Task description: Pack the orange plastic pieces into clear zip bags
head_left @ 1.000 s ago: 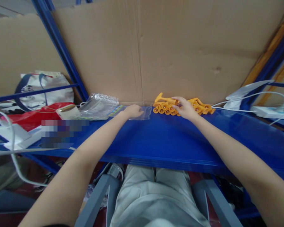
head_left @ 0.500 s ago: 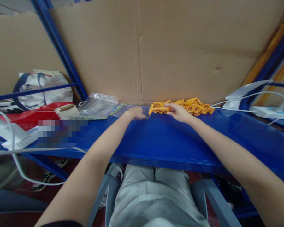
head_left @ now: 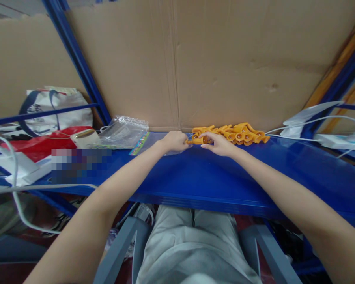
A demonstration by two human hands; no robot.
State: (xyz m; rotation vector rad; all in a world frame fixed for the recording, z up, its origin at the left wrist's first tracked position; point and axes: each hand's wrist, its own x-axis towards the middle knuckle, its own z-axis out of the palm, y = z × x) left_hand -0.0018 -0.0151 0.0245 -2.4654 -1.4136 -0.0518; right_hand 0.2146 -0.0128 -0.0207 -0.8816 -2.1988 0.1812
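My left hand (head_left: 175,142) is closed on the edge of a clear flat plastic bag (head_left: 155,139) with a colourful printed strip. Between my two hands lies one orange plastic piece (head_left: 198,141) with a round cup-like end; its exact kind is unclear. My right hand (head_left: 220,144) grips that piece at the round end, thumb and fingers around it. Its left end meets the fingers of my left hand, and whether they pinch it is hidden. Just behind my right hand, several similar orange pieces (head_left: 239,136) are stacked in a row against the cardboard.
More clear plastic bags (head_left: 121,132) lie left on the blue shelf (head_left: 195,173). Farther left are a red bag (head_left: 47,144), a white tote bag (head_left: 59,112) and a white cable (head_left: 14,173). A cardboard sheet (head_left: 219,67) closes the back; white cables (head_left: 319,118) run at right.
My right hand has drawn one orange piece forward and left from the row. My left hand has moved slightly right to meet it, and the plastic bag has shifted a little.
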